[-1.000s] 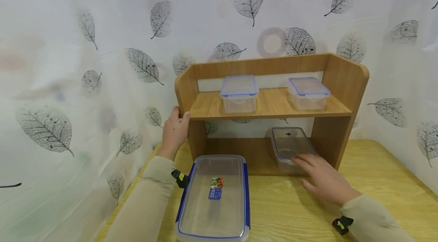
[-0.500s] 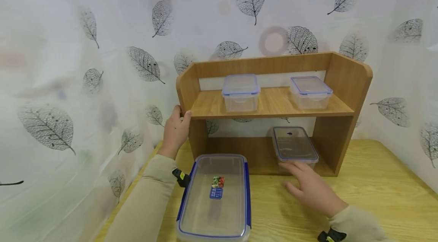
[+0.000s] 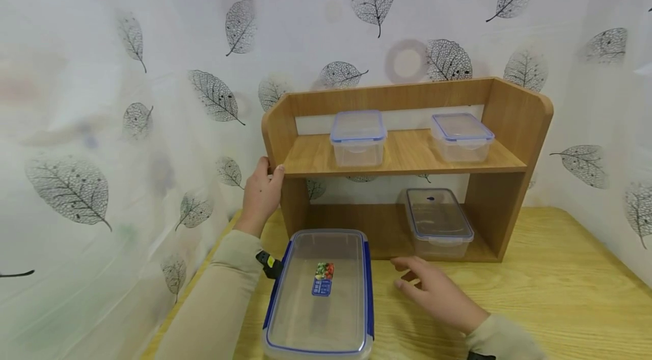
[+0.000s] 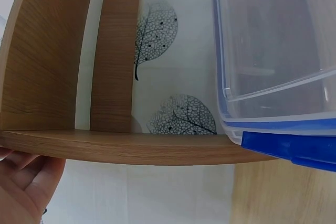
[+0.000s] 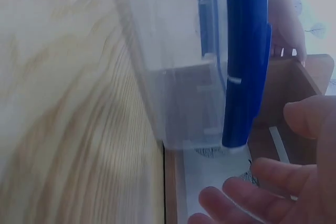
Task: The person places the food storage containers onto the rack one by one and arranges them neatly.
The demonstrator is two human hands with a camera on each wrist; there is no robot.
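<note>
My left hand (image 3: 261, 197) grips the left side panel of a two-tier wooden desktop shelf (image 3: 402, 172), its thumb on the front edge. In the left wrist view, fingers (image 4: 47, 179) lie against that panel's outer face. A large clear food container (image 3: 318, 292) with blue side clips and a fruit sticker on its lid stands on the table in front of the shelf. To its right hovers my right hand (image 3: 435, 292), fingers loosely bent, holding nothing. The right wrist view shows its fingers (image 5: 252, 198) apart from the container's blue clip (image 5: 247, 61).
On the upper tier sit two small lidded clear containers, one left (image 3: 358, 139) and one right (image 3: 462, 138). A longer lidded container (image 3: 439, 223) occupies the lower tier's right side. The wooden table (image 3: 565, 269) backs onto a leaf-patterned curtain (image 3: 168, 65).
My right hand has withdrawn from the front of the lower-tier container and moved left and down, toward the large container. The left hand has stayed on the shelf's side panel.
</note>
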